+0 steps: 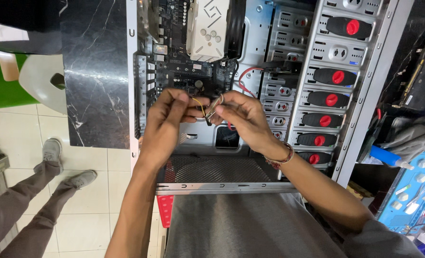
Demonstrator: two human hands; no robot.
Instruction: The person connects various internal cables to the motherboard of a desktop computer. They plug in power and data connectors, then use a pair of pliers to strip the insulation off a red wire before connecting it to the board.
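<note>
Over the open computer case [269, 95], which lies on its side on a dark marbled counter [95, 71], both forearms reach up from the bottom of the view and meet at the middle. The left hand [167, 117] is bent at the wrist, its fingers curled inward and pinched shut on one end of a thin bundle of wires [207, 109], yellow and dark strands showing between the fingertips. The right hand [243, 119] comes in from the other side, knuckles up, thumb and forefinger closed on the same wires just beside the left fingertips, so the two hands nearly touch. A beaded bracelet [281, 157] circles the right wrist. The wires hang just above the lower edge of the motherboard [183, 67], below the pale cooler [207, 28]. To the right stands a column of drive bays with black and red latches [331, 76]. On the tiled floor [88, 205] at left, another person's legs and grey shoes [67, 165] stand well apart from the case.
</note>
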